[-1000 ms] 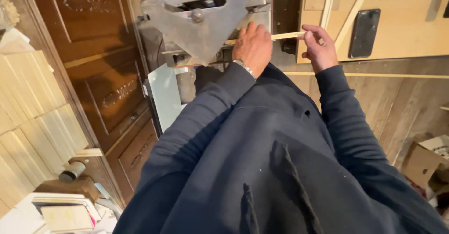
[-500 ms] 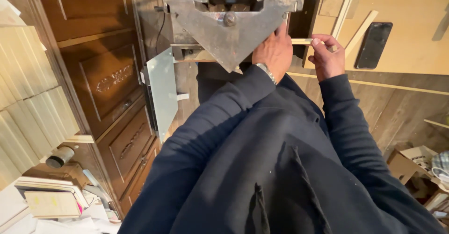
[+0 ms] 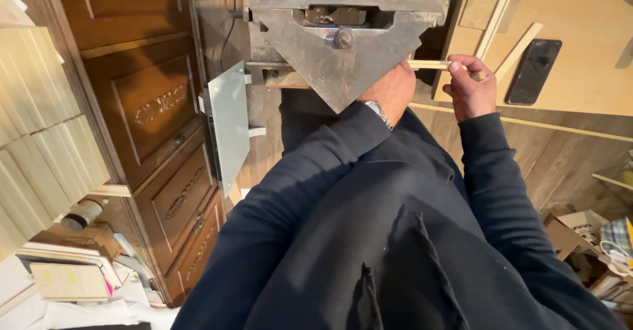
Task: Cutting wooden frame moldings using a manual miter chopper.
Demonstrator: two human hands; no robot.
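Left hand: my left hand [image 3: 393, 91] grips the strip [image 3: 432, 65] beside the cutter's [image 3: 343, 40] triangular head, fingers partly hidden behind it.
Right hand: my right hand [image 3: 469, 87] pinches the strip's free end.
Strip: thin pale wood, level, running under the head.
Change: the head now fills more of the view than a second ago; both hands have stayed clamped, so I judge the strip is seated.
Nearby: phone [image 3: 533, 71] on the bench [image 3: 593, 73].

Two hands show: the left hand [image 3: 394, 91] and the right hand [image 3: 469, 87], sharing one thin wooden strip [image 3: 430, 64]. One metal cutting machine [image 3: 343, 40] stands ahead. One black phone [image 3: 534, 71] lies on one desk [image 3: 587, 73].
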